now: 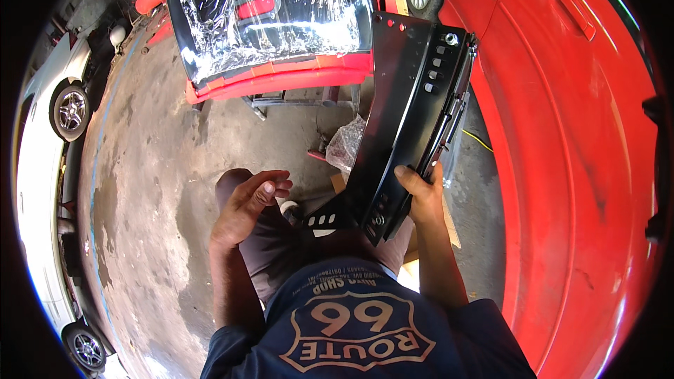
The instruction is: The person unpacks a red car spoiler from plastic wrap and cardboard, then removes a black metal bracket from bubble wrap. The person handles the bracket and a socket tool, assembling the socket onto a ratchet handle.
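Observation:
A long, glossy black metal bracket rises at a slant from my lap toward the upper right. Slots and round holes run along its face, and a thin black rod lies along its right edge. My right hand is closed around the lower right edge, thumb on the face. Against my thighs, a lower arm of the bracket with several oblong slots juts to the left. My left hand hovers over my left knee, apart from the bracket, holding nothing. Its fingers are loosely stretched out and the thumb shows.
A red car stands close on my right. Ahead, a large panel under clear plastic, with a red edge, rests on a metal stand. Bubble wrap lies beyond the bracket. A white car stands far left across the concrete floor.

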`<control>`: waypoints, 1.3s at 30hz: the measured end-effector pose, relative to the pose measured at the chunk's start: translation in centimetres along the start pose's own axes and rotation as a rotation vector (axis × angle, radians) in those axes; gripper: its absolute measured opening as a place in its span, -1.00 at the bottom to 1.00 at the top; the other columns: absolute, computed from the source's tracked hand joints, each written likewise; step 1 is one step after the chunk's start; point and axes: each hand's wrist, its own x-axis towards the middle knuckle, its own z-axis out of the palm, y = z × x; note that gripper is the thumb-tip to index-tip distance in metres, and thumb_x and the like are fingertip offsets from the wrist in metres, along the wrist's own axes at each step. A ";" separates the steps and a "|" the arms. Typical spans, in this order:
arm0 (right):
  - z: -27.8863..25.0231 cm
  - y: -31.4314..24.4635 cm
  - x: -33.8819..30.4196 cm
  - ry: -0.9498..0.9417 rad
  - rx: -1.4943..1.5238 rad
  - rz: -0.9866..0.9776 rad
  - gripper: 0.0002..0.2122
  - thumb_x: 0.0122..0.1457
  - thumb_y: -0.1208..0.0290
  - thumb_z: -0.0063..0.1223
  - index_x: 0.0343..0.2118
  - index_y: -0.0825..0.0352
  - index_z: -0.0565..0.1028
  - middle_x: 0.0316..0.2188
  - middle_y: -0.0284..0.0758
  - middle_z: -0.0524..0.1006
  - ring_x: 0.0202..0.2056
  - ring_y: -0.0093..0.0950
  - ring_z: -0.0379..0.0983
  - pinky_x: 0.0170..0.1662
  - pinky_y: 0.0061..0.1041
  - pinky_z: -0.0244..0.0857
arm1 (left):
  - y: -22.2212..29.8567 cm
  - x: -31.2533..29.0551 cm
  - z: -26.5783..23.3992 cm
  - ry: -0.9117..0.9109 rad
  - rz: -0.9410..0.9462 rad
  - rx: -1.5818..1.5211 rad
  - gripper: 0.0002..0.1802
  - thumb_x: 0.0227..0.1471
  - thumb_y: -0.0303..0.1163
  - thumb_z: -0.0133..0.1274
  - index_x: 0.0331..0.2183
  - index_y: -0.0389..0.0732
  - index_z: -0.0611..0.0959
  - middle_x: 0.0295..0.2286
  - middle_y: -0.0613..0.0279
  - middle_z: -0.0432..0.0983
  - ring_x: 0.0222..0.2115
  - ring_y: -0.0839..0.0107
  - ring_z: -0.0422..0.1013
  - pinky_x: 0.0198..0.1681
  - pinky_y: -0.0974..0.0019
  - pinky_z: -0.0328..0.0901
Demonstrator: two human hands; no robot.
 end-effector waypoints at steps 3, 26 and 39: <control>-0.2 0.1 -0.3 0.040 -0.025 0.006 -0.56 0.04 0.59 0.22 0.01 0.33 0.39 -0.25 -0.35 0.55 -0.26 -0.51 0.50 -0.14 -0.46 0.40 | -0.2 0.2 -0.3 0.002 0.004 0.013 -0.35 0.27 0.05 -0.07 0.05 -0.38 0.51 -0.16 0.07 0.56 -0.13 0.34 0.46 0.01 0.29 0.29; -0.7 -0.4 -1.0 0.050 0.026 -0.034 -0.58 0.03 0.55 0.25 -0.01 0.35 0.43 -0.25 -0.36 0.55 -0.26 -0.51 0.50 -0.12 -0.46 0.40 | 0.0 2.0 -1.9 -0.024 -0.043 0.170 -0.40 0.30 0.06 -0.12 0.07 -0.26 0.51 -0.13 0.11 0.59 -0.11 0.35 0.51 -0.05 0.29 0.35; 5.2 -5.4 5.1 -0.188 0.333 -0.098 -0.67 -0.01 0.48 0.13 -0.12 0.35 0.45 -0.44 -0.41 0.51 -0.48 -0.57 0.46 -0.37 -0.61 0.35 | 2.4 2.1 2.2 -0.114 0.104 -0.186 -0.26 0.31 0.16 -0.26 0.06 -0.38 0.49 -0.06 0.08 0.53 -0.06 0.30 0.45 0.05 0.23 0.29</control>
